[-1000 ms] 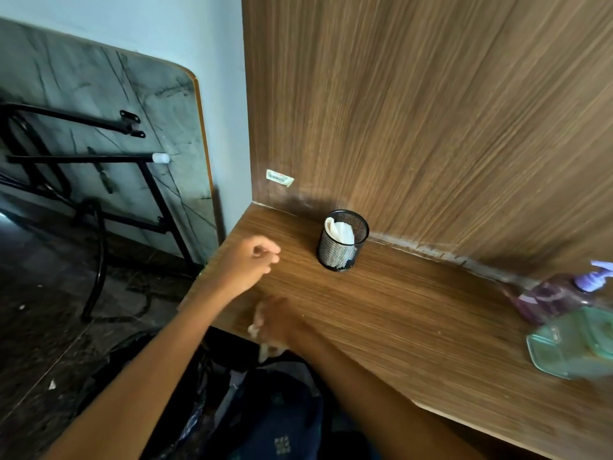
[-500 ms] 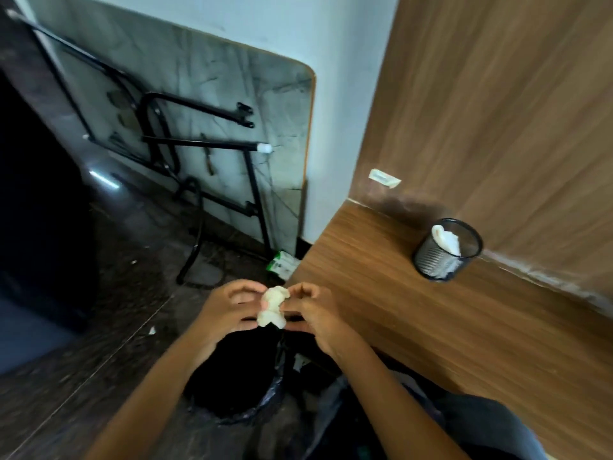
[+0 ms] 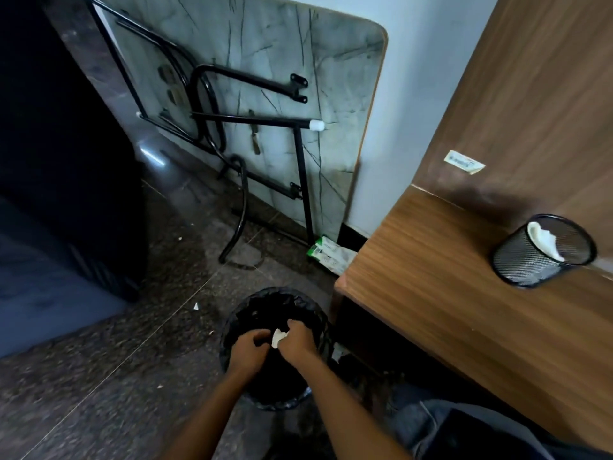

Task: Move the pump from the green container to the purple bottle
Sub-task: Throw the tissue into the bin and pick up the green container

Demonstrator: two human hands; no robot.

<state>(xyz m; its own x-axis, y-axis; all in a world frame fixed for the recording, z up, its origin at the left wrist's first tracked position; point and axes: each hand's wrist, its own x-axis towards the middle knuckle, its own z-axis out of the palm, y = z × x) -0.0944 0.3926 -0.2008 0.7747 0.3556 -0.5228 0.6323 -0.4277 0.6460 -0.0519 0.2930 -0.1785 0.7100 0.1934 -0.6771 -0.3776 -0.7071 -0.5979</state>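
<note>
Both my hands are low over a black-lined bin [image 3: 232, 330] on the floor, left of the desk. A crumpled white tissue [image 3: 278, 336] sits between them. My right hand [image 3: 297, 341] pinches the tissue at its top edge. My left hand [image 3: 247, 351] is curled beside it with fingertips at the tissue. The purple bottle, the pump and the green container are out of view.
The wooden desk [image 3: 447, 310] runs along the right, with a black mesh cup [image 3: 540, 252] holding white paper near the wall panel. A folded marble-look table [image 3: 282, 94] leans on the wall behind. A green-and-white packet [image 3: 326, 255] lies by the desk's corner.
The view has swung left and down from the desk to the floor. Both hands dropped with the tissue from desk-edge height to just above the bin's opening. The bottle and container left the view.
</note>
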